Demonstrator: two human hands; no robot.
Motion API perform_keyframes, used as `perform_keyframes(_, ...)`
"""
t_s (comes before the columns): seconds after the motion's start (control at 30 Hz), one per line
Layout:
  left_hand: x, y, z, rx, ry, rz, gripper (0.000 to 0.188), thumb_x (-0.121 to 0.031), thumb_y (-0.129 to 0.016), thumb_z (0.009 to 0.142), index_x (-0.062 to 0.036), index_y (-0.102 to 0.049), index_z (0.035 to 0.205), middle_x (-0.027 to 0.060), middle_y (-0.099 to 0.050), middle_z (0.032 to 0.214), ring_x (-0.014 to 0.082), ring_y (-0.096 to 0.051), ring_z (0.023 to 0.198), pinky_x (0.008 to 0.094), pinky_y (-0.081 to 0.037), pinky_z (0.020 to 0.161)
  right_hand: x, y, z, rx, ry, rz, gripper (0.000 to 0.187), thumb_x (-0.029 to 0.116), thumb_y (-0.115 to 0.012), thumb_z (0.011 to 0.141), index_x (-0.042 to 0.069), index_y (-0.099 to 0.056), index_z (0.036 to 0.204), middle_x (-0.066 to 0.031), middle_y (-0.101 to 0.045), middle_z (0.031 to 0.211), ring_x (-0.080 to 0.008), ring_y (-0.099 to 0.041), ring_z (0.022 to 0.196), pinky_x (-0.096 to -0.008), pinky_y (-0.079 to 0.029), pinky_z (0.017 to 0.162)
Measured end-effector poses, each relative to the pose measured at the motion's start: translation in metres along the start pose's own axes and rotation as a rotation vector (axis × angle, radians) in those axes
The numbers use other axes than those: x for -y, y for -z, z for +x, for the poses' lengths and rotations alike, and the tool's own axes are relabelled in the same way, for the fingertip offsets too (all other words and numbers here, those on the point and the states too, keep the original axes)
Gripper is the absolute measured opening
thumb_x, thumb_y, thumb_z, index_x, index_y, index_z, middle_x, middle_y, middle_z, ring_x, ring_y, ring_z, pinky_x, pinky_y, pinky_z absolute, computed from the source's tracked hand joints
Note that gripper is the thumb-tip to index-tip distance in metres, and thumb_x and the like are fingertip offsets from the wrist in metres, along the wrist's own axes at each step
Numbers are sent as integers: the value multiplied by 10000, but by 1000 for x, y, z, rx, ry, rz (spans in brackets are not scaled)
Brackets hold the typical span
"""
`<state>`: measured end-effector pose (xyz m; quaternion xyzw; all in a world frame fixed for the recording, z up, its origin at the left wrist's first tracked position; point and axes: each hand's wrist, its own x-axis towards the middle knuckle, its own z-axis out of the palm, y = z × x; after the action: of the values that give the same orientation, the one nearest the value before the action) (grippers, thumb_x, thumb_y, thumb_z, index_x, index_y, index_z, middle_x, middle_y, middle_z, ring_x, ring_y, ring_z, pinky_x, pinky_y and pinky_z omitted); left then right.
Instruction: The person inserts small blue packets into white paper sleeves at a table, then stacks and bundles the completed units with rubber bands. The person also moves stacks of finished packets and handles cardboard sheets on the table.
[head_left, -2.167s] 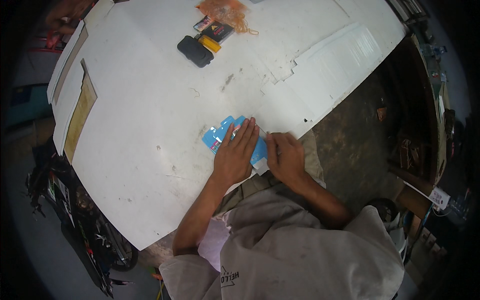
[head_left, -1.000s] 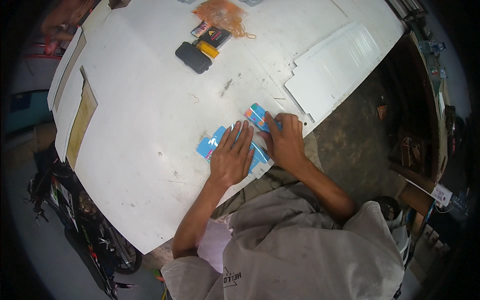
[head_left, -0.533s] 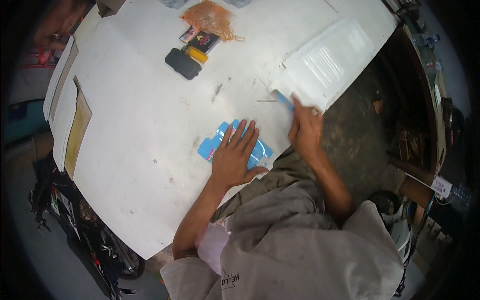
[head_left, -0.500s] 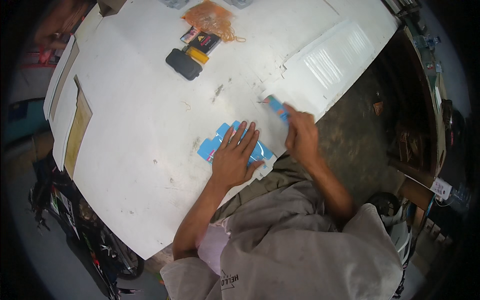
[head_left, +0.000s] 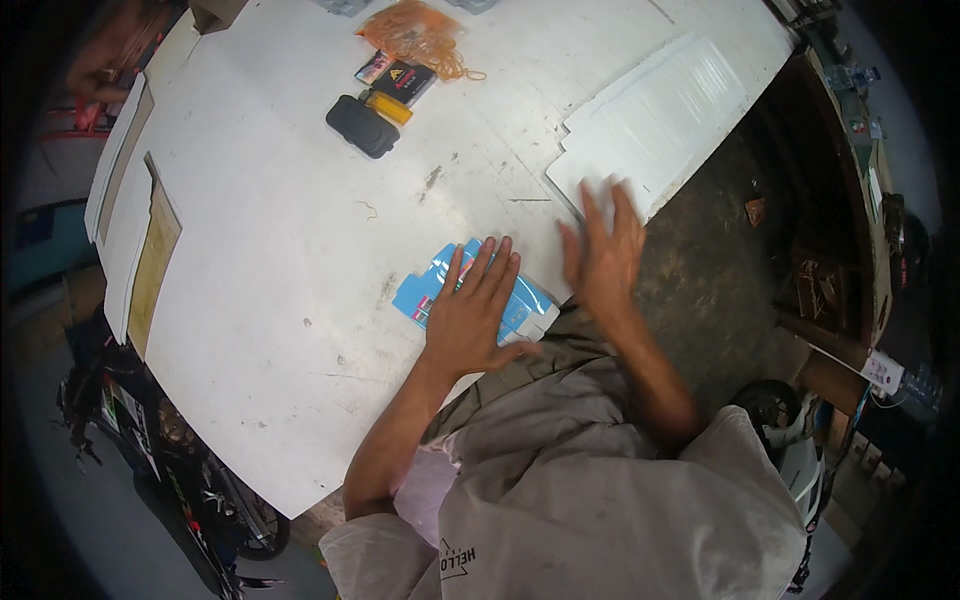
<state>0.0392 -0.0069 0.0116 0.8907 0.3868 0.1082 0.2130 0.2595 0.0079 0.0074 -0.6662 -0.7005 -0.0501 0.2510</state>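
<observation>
A flat blue printed carton (head_left: 412,296) with notched flaps lies near the table's front edge. On top of it my left hand (head_left: 468,318) rests palm down, fingers stretched out and thumb apart. My right hand (head_left: 606,262), smeared by motion, hovers to the right of the carton by the table's edge. Its fingers are spread, and I see nothing in them. Just beyond those fingertips lie flat white card sheets (head_left: 650,115) with a notched left edge.
Farther back are a dark case (head_left: 362,128), a yellow lighter (head_left: 388,106), a black box (head_left: 408,82) and an orange bag of rubber bands (head_left: 412,38). Boards (head_left: 160,250) lie along the table's left edge. A motorcycle (head_left: 175,460) stands lower left; another person's arm (head_left: 105,75) shows upper left.
My right hand held a blurred blue piece over the table; its fingers have opened and the piece is out of sight. The left hand stays on the carton, its thumb stretched farther out.
</observation>
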Motion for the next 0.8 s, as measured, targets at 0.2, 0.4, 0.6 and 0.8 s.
perform_keyframes(0.2,8,-14,0,-18,1,-60,560,-305,-545,1038,3,-505,1504,193,-426,1621,357,-342,1536,561,-254,1248,1,8,-16,219,47,298,477,154,-693,937,-20,-599,1372,-229,-580,1067,-363,-579,996,-481,-429,846)
perform_keyframes(0.4,-3,-14,-2,-16,41,157,622,-233,-630,936,0,-511,1500,213,-382,1642,352,-346,1535,561,-271,1244,24,6,-22,459,-98,395,418,117,-700,906,-24,-613,1290,-181,-620,1010,-372,-600,917,-472,-454,814)
perform_keyframes(0.6,-1,-2,4,-19,-9,-41,681,-292,-667,912,16,-501,1497,221,-395,1631,354,-361,1528,556,-278,1240,1,9,3,93,-17,24,453,23,-630,900,-22,-575,1348,-205,-674,1126,-416,-627,1105,-578,-453,967)
perform_keyframes(0.8,7,-23,-1,-129,-43,-22,612,-354,-617,991,-16,-524,1492,216,-449,1597,341,-458,1459,519,-356,1177,-13,6,-8,273,52,388,534,112,-711,908,-27,-557,1399,-226,-628,1091,-377,-596,1007,-475,-423,879)
